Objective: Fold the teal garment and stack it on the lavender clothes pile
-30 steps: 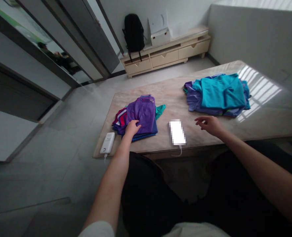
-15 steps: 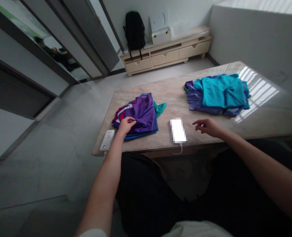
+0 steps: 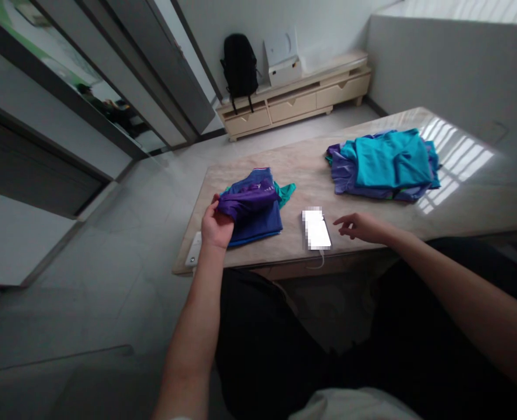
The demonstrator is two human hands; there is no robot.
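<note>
— So, what is different from a moment back?

— The left hand lay flat on the purple shirt then. Now its grip is closed round the shirt's near-left edge, and the cloth is bunched up and raised off the layer below.

— Where is the shirt, exactly?

— Over the near stack at the left front of the bench. It is partly lifted, with its far part resting on the stack, whose blue layer now shows underneath.

— And the other hand?

— The right hand has drifted a little toward the white phone. Its grip is open, fingers loosely curled and holding nothing. It is just beside the phone, and I see no contact.

— What does that mean for the work in hand?

— I'd judge the top shirt is parted from its stack and held, though by one hand only.

— Anything else nearby?

— A power bank sits at the bench edge, partly hidden behind the left wrist. A second stack, teal on top, lies well apart at the far right.
</note>
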